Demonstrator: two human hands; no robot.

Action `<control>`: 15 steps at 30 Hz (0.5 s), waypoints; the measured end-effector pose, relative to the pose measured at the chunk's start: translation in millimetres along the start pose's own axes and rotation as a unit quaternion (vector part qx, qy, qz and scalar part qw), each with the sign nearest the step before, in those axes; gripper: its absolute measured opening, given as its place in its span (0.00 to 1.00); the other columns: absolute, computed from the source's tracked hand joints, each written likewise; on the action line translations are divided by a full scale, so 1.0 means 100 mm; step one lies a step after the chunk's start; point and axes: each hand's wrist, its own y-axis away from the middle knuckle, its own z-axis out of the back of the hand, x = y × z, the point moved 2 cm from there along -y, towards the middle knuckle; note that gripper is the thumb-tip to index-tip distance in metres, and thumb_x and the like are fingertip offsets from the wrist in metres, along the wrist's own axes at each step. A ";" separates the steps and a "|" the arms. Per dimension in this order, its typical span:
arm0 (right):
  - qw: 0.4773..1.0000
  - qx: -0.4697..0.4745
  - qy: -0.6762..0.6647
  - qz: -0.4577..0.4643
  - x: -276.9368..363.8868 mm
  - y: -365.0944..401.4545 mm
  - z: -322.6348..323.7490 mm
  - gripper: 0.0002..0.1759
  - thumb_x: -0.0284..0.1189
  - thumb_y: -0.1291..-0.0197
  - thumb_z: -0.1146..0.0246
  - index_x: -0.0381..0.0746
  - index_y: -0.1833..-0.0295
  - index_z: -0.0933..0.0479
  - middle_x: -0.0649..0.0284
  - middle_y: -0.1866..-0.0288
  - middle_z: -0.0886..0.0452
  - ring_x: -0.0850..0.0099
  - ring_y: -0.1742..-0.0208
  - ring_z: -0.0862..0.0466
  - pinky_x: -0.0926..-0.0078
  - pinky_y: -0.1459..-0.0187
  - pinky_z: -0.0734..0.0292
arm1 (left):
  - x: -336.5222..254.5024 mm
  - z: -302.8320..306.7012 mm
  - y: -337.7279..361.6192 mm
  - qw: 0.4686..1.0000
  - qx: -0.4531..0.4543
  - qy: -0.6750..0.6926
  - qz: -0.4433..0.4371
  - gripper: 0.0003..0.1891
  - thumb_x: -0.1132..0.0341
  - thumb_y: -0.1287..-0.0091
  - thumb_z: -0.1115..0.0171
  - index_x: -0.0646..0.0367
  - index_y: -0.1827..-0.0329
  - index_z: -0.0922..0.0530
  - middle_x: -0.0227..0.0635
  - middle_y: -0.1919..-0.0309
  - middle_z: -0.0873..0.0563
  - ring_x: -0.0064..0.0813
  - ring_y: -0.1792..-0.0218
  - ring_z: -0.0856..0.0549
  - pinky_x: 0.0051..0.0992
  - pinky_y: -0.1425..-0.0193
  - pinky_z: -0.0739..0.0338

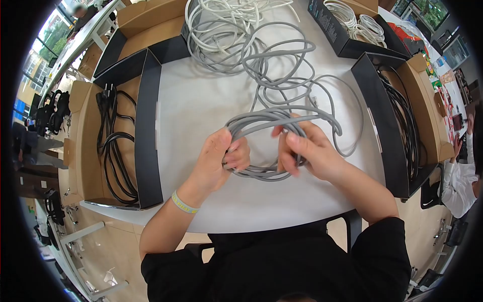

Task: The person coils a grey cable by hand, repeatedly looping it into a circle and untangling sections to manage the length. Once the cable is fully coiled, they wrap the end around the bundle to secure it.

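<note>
A coil of grey cable [264, 117] is held between my two hands above the white table. My left hand [226, 153] is closed around the coil's left side. My right hand [307, 146] grips the right side, thumb on top, its fingers slightly blurred. From the coil, loose grey loops [276, 63] run up the table. A small plug end [314, 100] shows just beyond my right hand. Farther back, the grey loops meet a tangled heap of white cable [221, 25].
To the left, an open black box [149, 131] contains black power cables [113, 141]. Another open box [115, 50] stands behind it. On the right, one box [375, 131] holds black cables [402, 116]; a farther one [327, 30] holds white coils [359, 25]. People sit at other tables.
</note>
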 end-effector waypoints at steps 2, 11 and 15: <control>0.988 -0.041 0.106 0.105 0.00 0.01 -0.02 0.25 0.45 0.41 0.43 0.36 0.49 0.36 0.63 0.69 0.29 0.76 0.71 0.28 0.77 0.66 0.31 | -0.01 0.00 0.00 1.000 -0.015 0.020 -0.011 0.18 0.51 0.33 0.51 0.56 0.73 0.36 0.23 0.83 0.38 0.16 0.81 0.38 0.18 0.76 0.37; 0.955 -0.182 0.042 0.230 0.14 -0.03 0.06 0.38 0.54 0.37 0.62 0.41 0.29 0.56 0.56 0.31 0.46 0.63 0.34 0.40 0.64 0.38 0.43 | -0.05 -0.11 -0.05 0.980 -0.130 -0.134 -0.060 0.19 0.50 0.32 0.54 0.55 0.74 0.36 0.26 0.82 0.35 0.17 0.80 0.36 0.18 0.75 0.35; 0.936 -0.228 -0.083 0.253 0.26 -0.01 0.15 0.32 0.49 0.34 0.66 0.44 0.29 0.55 0.57 0.31 0.46 0.65 0.36 0.39 0.65 0.40 0.42 | -0.23 0.09 -0.05 0.957 -0.268 -0.018 -0.109 0.22 0.46 0.32 0.58 0.51 0.78 0.42 0.24 0.82 0.39 0.17 0.79 0.38 0.17 0.75 0.38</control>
